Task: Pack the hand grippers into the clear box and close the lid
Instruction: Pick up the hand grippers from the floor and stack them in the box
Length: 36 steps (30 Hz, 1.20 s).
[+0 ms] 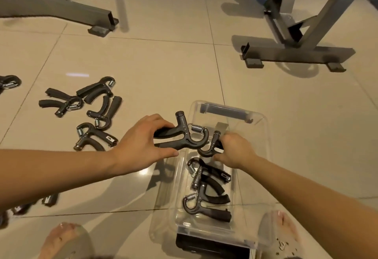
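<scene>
One hand gripper (180,136) is gripped in the left hand (141,142) at 10 o'clock of the clear box (264,134); a second gripper (210,146) is gripped in the right hand (235,150) over it; two grippers (205,189) are laid inside; loose grippers (92,113) are seen at 9 o'clock.

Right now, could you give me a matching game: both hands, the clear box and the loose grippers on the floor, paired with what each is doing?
1 left hand
2 right hand
3 clear box
4 loose grippers

a lying on floor tiles
b open, packed grippers inside
c grips gripper at the left rim
d grips gripper over the middle

Pairs: 1-c, 2-d, 3-b, 4-a
</scene>
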Motion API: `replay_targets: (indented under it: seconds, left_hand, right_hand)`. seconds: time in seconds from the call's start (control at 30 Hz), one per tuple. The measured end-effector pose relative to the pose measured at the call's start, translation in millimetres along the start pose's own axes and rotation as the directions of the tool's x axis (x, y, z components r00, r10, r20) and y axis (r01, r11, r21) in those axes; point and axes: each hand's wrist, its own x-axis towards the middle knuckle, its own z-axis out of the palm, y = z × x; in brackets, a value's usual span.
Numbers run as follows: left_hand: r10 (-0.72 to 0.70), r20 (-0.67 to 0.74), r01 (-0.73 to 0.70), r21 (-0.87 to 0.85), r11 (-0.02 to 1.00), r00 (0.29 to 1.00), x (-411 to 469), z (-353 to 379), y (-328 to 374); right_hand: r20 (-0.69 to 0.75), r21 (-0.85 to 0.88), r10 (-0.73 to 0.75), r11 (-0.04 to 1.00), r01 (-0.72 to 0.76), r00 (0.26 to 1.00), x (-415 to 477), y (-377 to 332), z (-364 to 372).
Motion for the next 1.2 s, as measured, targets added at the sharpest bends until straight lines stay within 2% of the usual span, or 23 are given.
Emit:
replay_targets:
  seconds: [0.07,0.17,0.47,0.6,0.7,0.8,0.87,0.97,1.07,1.2]
  left_hand:
    - [-0.005,0.008,0.005,-0.01,1.0,1.0,1,4,-7]
    - [-0.011,0.022,0.012,-0.017,1.0,1.0,7,5,-13]
    - [-0.042,0.035,0.042,-0.009,0.999,0.999,9,0,-21]
    - [-0.031,0.038,0.031,-0.015,0.999,0.999,8,-2,-16]
    - [-0.035,0.02,0.035,-0.01,0.999,0.999,11,-7,-6]
    - [-0.05,0.002,0.05,0.024,0.998,0.999,17,-12,6]
    - [-0.061,-0.016,0.061,0.035,0.997,0.998,20,-14,14]
    - [-0.093,-0.036,0.093,0.011,0.996,0.995,19,-14,26]
    - [-0.086,-0.039,0.087,0.015,0.996,0.996,14,-12,37]
    - [-0.067,-0.069,0.071,0.053,0.996,0.995,4,-6,42]
  right_hand:
    - [0.011,0.049,0.065,0.997,-0.066,0.998,14,3,24]
    - [0.002,0.031,0.131,0.991,-0.131,0.991,24,8,57]
    - [-0.032,0.058,0.138,0.989,-0.136,0.99,28,15,81]
    - [-0.049,0.116,0.114,0.987,-0.108,0.992,17,7,49]
    - [-0.115,0.199,0.038,0.98,-0.015,0.993,0,-8,-1]
    - [-0.108,0.37,-0.003,0.928,0.043,0.994,-23,-22,-53]
    - [-0.022,0.546,-0.017,0.837,0.026,1.0,-38,-26,-81]
    - [0.122,0.844,-0.002,0.526,-0.103,0.993,-60,-36,-103]
    - [0.121,0.95,0.153,0.268,-0.159,0.981,-72,-49,-97]
    - [0.138,0.989,0.295,0.012,-0.148,0.945,-72,-61,-80]
